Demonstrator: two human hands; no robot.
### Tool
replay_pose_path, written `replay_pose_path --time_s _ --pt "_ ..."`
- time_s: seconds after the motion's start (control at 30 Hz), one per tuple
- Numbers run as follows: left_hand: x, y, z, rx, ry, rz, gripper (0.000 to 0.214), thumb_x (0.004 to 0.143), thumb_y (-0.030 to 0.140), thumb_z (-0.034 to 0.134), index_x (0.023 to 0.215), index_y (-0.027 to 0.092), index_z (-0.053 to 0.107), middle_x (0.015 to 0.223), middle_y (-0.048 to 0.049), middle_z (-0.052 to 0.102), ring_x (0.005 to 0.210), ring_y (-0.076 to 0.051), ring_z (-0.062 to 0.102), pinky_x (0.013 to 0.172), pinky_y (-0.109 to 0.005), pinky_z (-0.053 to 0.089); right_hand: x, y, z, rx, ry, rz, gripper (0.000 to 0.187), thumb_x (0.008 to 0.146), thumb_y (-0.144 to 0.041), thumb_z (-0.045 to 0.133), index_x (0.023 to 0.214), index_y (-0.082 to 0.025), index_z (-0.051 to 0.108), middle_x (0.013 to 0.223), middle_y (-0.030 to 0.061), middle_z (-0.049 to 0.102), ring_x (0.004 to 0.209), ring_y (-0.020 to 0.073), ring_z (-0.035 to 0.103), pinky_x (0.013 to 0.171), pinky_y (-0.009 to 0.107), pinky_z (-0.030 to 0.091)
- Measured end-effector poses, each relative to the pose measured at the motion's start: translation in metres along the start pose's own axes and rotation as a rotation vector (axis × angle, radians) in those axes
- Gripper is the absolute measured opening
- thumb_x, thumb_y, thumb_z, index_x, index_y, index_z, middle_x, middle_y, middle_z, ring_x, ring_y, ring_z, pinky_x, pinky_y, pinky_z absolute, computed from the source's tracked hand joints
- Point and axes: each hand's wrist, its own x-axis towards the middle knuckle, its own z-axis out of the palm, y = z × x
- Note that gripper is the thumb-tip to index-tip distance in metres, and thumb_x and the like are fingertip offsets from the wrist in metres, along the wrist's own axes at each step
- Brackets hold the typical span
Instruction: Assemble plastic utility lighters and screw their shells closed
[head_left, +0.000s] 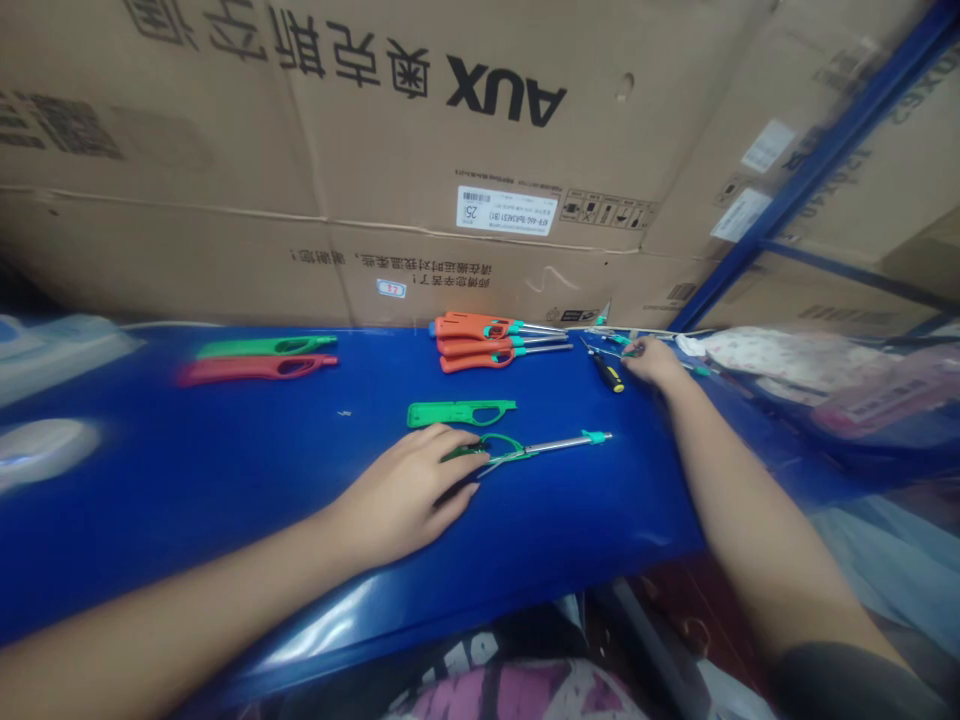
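My left hand point(420, 490) is closed around the handle end of a green long-nosed lighter point(514, 453), pressing it to the blue table. The lighter's metal tube points right and carries a teal piece near its tip. Just behind lies a loose green handle shell half point(450, 412). My right hand point(651, 360) reaches to the back right, its fingers pinched together among thin metal tubes with teal parts point(619, 341). What its fingertips hold is too small to make out. Beside them lies a black and yellow screwdriver point(606, 372).
Several orange lighters point(480, 345) are stacked at the back middle. A green shell point(262, 347) and a red shell point(259, 369) lie farther left. Large cardboard boxes point(337, 150) stand behind the blue table point(300, 460). White bags point(60, 360) and wrapped goods point(780, 365) flank it.
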Motion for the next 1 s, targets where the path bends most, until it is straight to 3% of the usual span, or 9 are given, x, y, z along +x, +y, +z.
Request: replay_pose_path --time_s 0.13,0.27,0.37,0.5,0.63,0.73,0.87,0.93,1.0 --pt "0.002 -0.001 0.0 -0.003 0.003 -0.002 0.034 0.099 0.026 0.049 0.13 0.023 0.063 0.13 -0.0106 0.063 0.122 -0.028 0.057 0.101 -0.049 0.051 -0.003 -0.007 -0.004 0.007 -0.176 0.086 0.035 0.097 -0.035 0.061 0.126 -0.016 0.059 0.125 0.0097 0.062 0.106 0.0222 0.064 0.089 0.043 0.056" --pt "0.001 0.0 0.0 -0.006 0.004 0.004 0.034 0.099 0.026 0.049 0.13 0.023 0.063 0.131 -0.0104 0.062 0.122 -0.028 0.057 0.101 -0.048 0.052 -0.006 -0.012 -0.005 0.025 -0.204 0.094 0.035 0.097 -0.036 0.06 0.126 -0.017 0.059 0.126 0.0095 0.061 0.106 0.0216 0.064 0.089 0.042 0.056" --pt "0.0 0.0 -0.001 -0.007 0.004 0.003 0.034 0.099 0.026 0.049 0.13 0.023 0.063 0.13 -0.0103 0.063 0.122 -0.028 0.057 0.101 -0.048 0.052 -0.009 -0.014 -0.005 0.045 -0.134 0.09 0.027 0.094 -0.033 0.063 0.114 -0.016 0.064 0.115 0.0093 0.065 0.101 0.0215 0.065 0.087 0.039 0.055" --pt "0.001 0.0 -0.001 -0.01 -0.006 -0.009 0.034 0.099 0.026 0.049 0.13 0.023 0.064 0.131 -0.0101 0.062 0.122 -0.028 0.057 0.101 -0.049 0.051 -0.013 -0.017 -0.009 0.127 0.044 0.043 0.013 0.081 -0.024 0.07 0.089 -0.017 0.062 0.093 0.0099 0.067 0.092 0.025 0.063 0.081 0.034 0.047" --pt "0.002 -0.002 0.001 -0.017 -0.001 -0.009 0.034 0.099 0.026 0.049 0.13 0.024 0.064 0.131 -0.0099 0.062 0.122 -0.028 0.057 0.102 -0.049 0.051 -0.022 -0.027 -0.016 0.29 0.204 -0.031 0.011 0.082 -0.025 0.064 0.083 -0.02 0.054 0.091 0.0075 0.063 0.089 0.0217 0.059 0.08 0.03 0.044" --pt "0.002 -0.002 0.002 -0.027 0.005 -0.008 0.033 0.099 0.025 0.049 0.128 0.023 0.064 0.13 -0.0096 0.062 0.123 -0.027 0.056 0.102 -0.048 0.051 -0.033 -0.042 -0.02 0.455 0.233 -0.084 0.009 0.084 -0.025 0.057 0.086 -0.021 0.05 0.089 0.0062 0.062 0.083 0.0188 0.057 0.074 0.028 0.045" --pt "0.002 -0.002 0.001 -0.047 0.019 -0.015 0.033 0.099 0.025 0.048 0.127 0.023 0.065 0.13 -0.0097 0.063 0.122 -0.027 0.056 0.101 -0.047 0.051 -0.057 -0.071 -0.022 0.704 0.034 -0.182 0.027 0.087 -0.034 0.055 0.11 -0.021 0.047 0.082 0.0015 0.063 0.055 0.0123 0.05 0.053 0.025 0.043" --pt "0.003 -0.002 0.002 -0.061 0.026 -0.014 0.032 0.099 0.025 0.048 0.127 0.023 0.065 0.129 -0.0094 0.063 0.121 -0.026 0.057 0.101 -0.046 0.051 -0.074 -0.086 -0.023 0.802 -0.114 -0.257 0.036 0.085 -0.038 0.059 0.116 -0.022 0.05 0.088 0.0018 0.066 0.056 0.0108 0.052 0.051 0.024 0.044" --pt "0.004 -0.002 0.002 -0.078 0.038 -0.009 0.032 0.099 0.024 0.049 0.126 0.023 0.065 0.128 -0.0087 0.063 0.12 -0.025 0.057 0.1 -0.045 0.051 -0.092 -0.1 -0.02 0.86 -0.261 -0.32 0.037 0.08 -0.041 0.066 0.11 -0.02 0.059 0.088 0.0034 0.068 0.058 0.0105 0.055 0.049 0.023 0.045"
